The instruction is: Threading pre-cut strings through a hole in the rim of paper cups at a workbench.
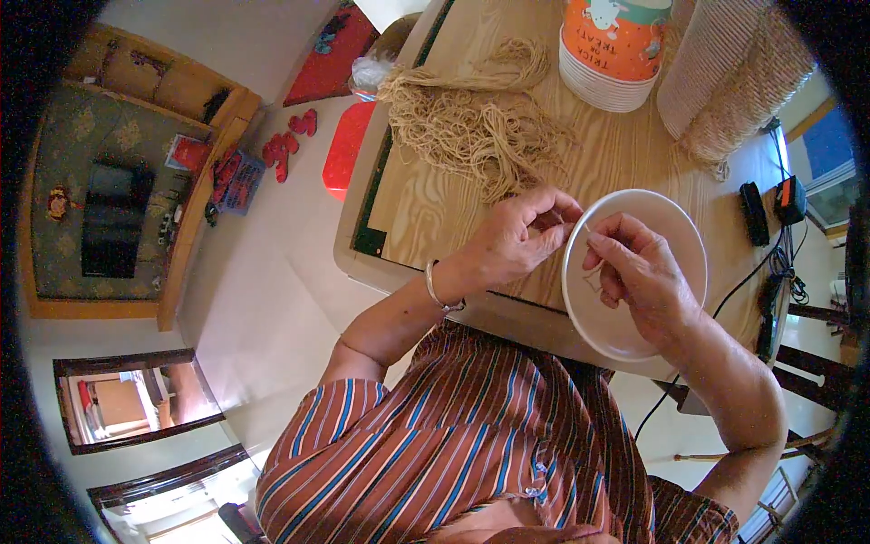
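Both hands meet over the near edge of the wooden worktop [625,154]. The left hand [517,240] is curled, its fingertips pinched at the rim of a white paper plate [671,227]. The right hand [639,276] lies across the plate's face, fingers bent, pinching a thin beige strand [594,276]. Just beyond them lies a loose bundle of beige string [471,118], then a stack of orange paper cups [612,50] and a ribbed roll [716,63]. Black chargers and cables [770,218] sit at the right.
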`<state>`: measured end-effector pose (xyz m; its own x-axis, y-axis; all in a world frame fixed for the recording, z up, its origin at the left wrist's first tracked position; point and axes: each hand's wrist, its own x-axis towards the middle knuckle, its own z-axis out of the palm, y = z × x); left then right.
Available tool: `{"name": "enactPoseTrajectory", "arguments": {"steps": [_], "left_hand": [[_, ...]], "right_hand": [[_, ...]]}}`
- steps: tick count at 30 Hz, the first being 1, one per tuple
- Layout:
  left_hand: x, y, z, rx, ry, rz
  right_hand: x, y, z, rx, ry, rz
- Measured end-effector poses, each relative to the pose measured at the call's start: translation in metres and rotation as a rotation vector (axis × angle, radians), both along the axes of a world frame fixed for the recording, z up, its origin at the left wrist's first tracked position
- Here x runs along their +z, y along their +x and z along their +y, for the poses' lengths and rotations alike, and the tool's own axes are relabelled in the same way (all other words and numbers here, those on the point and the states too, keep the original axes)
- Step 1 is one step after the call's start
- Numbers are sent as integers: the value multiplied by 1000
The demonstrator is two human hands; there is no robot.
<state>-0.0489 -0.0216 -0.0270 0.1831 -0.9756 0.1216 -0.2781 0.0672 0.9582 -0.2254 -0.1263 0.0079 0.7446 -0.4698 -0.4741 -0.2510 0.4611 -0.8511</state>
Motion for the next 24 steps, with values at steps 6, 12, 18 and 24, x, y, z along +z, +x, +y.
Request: {"name": "enactPoseTrajectory", "arguments": {"steps": [6,12,18,24], "left_hand": [[-1,0,0,5,-18,-9],[1,-1,-3,42,-72,-90],[2,-2,-5,66,-101,-176],[0,-1,-6,71,-94,-212]], "right_hand": [[1,2,-1,6,-6,7],[0,3,-2,11,-10,-4],[3,3,-3,17,9,28],[7,3,-4,27,1,30]]}}
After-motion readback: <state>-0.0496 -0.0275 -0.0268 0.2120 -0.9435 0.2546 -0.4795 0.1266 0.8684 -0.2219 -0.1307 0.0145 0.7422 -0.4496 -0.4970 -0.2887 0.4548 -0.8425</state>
